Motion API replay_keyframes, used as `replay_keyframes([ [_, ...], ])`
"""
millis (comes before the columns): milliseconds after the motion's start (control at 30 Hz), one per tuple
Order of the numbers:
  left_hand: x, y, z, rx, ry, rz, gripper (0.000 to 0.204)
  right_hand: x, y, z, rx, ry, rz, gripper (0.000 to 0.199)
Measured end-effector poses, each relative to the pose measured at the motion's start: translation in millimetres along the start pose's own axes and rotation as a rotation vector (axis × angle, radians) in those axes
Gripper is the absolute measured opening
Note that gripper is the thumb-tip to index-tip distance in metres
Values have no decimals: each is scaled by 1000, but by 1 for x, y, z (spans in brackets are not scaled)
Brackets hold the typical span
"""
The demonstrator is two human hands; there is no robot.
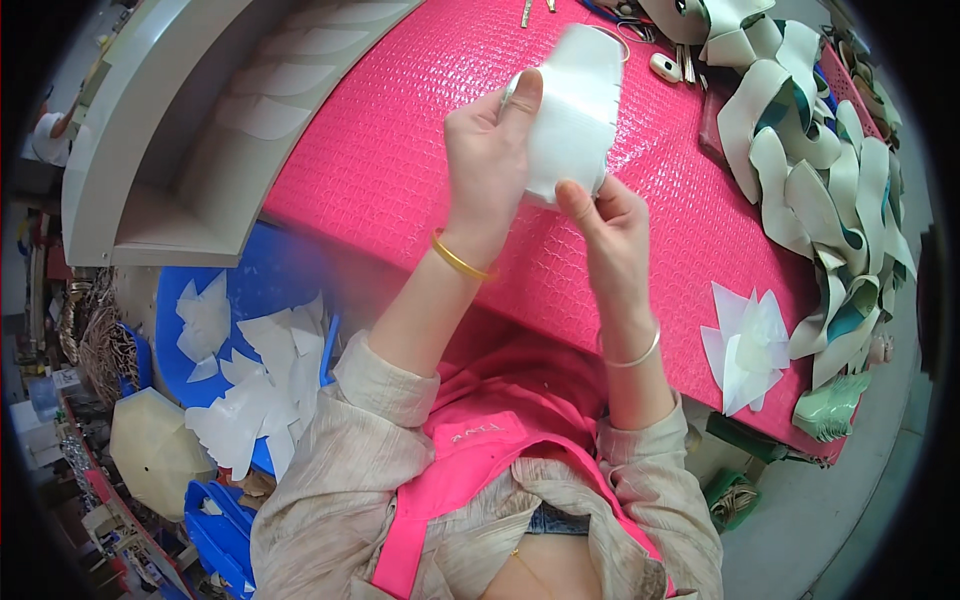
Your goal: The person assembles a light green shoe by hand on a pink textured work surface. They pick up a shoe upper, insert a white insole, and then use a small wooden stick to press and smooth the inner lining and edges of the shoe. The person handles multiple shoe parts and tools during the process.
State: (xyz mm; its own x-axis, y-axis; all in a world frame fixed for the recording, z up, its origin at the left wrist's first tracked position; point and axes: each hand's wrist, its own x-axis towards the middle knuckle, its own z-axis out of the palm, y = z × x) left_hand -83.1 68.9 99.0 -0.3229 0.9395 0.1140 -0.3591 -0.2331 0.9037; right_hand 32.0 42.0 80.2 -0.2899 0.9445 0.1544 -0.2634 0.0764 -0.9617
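Observation:
Above the pink table (pixel 390 170) I hold a flat, white, glossy cut piece (pixel 573 110) between both hands. Small notches run along its right edge; whether it is one layer or several stacked ones, I cannot tell. My left hand (pixel 490 140), with a gold bangle at the wrist, is closed on the left edge, thumb lying on top. At the lower right corner my right hand (pixel 610 222), wearing a silver bangle, pinches the piece between thumb and fingers.
Pale curved strips (pixel 790 190) with teal undersides pile along the table's right side. Translucent white pieces (pixel 745 345) lie near the right front corner, beside a pale green stack (pixel 832 408). A grey shelf (pixel 165 195) borders the left. Below it, a blue tub (pixel 172 345) holds white scraps (pixel 250 410).

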Motion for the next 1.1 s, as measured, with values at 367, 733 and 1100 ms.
replay_keyframes([
  [367,-43,-5,-18,214,-461,-44,19,-11,-9,-31,206,149,-1,33],
  [733,-86,-42,6,296,-354,21,20,19,16,-51,281,493,291,53],
  [1100,-21,15,-27,114,-586,-143,18,8,-8,-50,84,-151,121,39],
])
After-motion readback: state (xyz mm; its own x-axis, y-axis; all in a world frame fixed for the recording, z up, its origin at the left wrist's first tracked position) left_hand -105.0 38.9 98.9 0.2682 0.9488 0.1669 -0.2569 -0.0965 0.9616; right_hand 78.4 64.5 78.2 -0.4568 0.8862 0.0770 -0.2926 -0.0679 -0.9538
